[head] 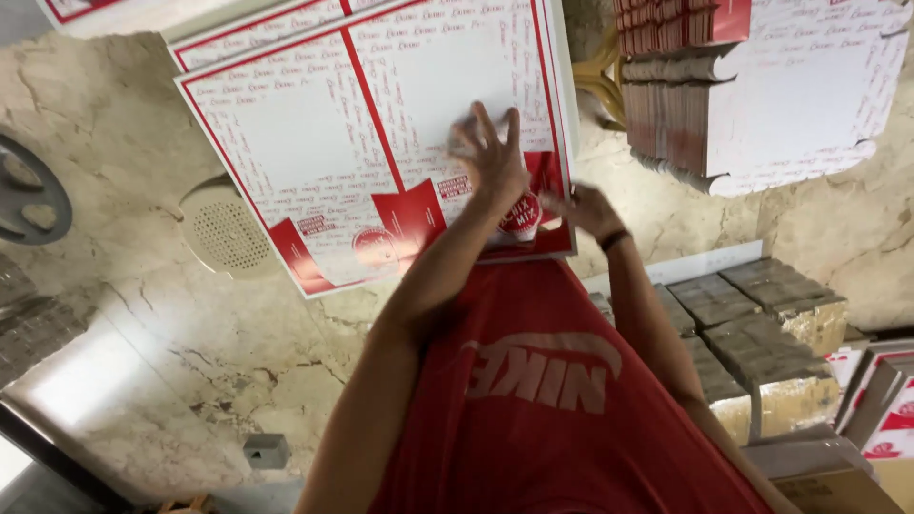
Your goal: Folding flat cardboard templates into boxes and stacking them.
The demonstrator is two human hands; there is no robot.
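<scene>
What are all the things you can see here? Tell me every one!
Flat white cardboard box sheets with red print: a few stacked, centre, under the hands.
Stack of folded white-and-red cardboard boxes: one pile, top right.
Grey pulp trays: several, right, beside the arm.
Round beige perforated cover: one, left of the sheets.
Dark grey round disc: one, left edge.
Small grey block: one, bottom.
Beige marble floor: all around.
Red shirt: one, bottom centre.
Left hand: flat on the top sheet.
Right hand: at the sheet's red edge.

Beige marble floor [190, 381]: flat red-white cardboard box [371, 133], round grille [224, 231], brown carton stacks [762, 324].
</scene>
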